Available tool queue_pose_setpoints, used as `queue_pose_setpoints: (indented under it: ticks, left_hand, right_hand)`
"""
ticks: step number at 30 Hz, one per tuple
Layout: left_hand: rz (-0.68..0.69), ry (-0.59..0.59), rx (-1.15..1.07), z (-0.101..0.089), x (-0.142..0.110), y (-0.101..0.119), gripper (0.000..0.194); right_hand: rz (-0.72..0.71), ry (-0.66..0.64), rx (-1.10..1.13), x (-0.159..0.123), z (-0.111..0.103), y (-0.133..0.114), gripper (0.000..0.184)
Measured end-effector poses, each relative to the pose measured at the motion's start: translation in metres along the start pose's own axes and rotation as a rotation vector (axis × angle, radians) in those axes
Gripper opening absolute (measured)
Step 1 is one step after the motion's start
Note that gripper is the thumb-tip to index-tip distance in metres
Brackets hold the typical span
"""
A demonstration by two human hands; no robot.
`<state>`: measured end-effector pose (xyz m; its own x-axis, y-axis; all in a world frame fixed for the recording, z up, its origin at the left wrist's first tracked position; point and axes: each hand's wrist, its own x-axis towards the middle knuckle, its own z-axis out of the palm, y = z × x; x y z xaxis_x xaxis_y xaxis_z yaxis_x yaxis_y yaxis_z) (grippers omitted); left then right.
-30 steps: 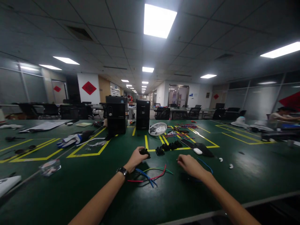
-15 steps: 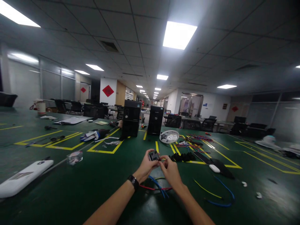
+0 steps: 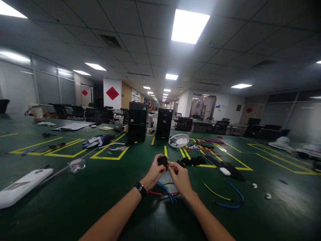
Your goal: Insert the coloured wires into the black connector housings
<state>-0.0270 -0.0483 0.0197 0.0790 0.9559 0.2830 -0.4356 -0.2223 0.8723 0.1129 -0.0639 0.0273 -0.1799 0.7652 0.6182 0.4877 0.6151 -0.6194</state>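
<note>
**Handling a small black block (image 3: 163,161) between two hands**

In the head view, the step in hand seems to be close fingertip work at the block's near right corner. The left hand (image 3: 155,170) has a closed grip around it; the right hand (image 3: 180,175) brings thumb and fingertips to that corner, but how fully this grip closes, and on what, cannot be told. The next move likely calls for a steady left hold and fine right-finger control.

The block looks dark and boxy, its details too small to read. It is held above the desk (image 3: 100,187), beyond loose coloured wires (image 3: 165,191) and left of a row of dark pieces (image 3: 193,161).
</note>
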Motion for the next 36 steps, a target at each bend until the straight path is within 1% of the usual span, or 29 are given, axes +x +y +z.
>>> queue_pose_setpoints:
  ticks: [4,7,11,17,20,25,28,31,33,36]
  left_hand:
    - [0.022,-0.053,-0.043,-0.001,0.001,-0.003,0.057]
    - [0.039,-0.079,0.008,0.000,0.000,-0.005,0.054]
    - [0.096,-0.145,0.132,0.001,-0.003,-0.006,0.048]
    - [0.150,-0.209,0.203,-0.001,-0.005,-0.005,0.045]
    - [0.148,-0.214,0.196,-0.001,-0.005,-0.006,0.046]
    - [0.105,-0.212,0.136,0.000,-0.006,-0.007,0.047]
    - [0.107,-0.262,0.192,-0.001,-0.008,-0.005,0.046]
    - [0.150,-0.308,0.353,-0.003,-0.009,-0.001,0.046]
    - [0.185,-0.324,0.446,-0.005,-0.010,0.003,0.049]
    - [0.208,-0.327,0.522,-0.006,-0.012,0.008,0.055]
  right_hand:
    - [0.102,0.034,0.105,0.002,-0.001,0.001,0.022]
    - [0.156,0.079,0.137,0.004,-0.001,0.004,0.025]
    - [0.161,0.097,0.152,0.005,-0.001,0.010,0.025]
    - [0.196,0.097,0.132,0.005,-0.001,0.013,0.024]
    - [0.195,0.093,0.141,0.006,-0.001,0.014,0.023]
    - [0.176,0.097,0.106,0.005,-0.001,0.014,0.023]
    - [0.162,0.095,0.105,0.003,-0.001,0.013,0.021]
    - [0.185,0.061,0.151,0.003,-0.002,0.013,0.018]
    - [0.227,-0.002,0.224,0.005,-0.003,0.015,0.018]
    - [0.267,-0.094,0.302,0.009,-0.005,0.020,0.020]
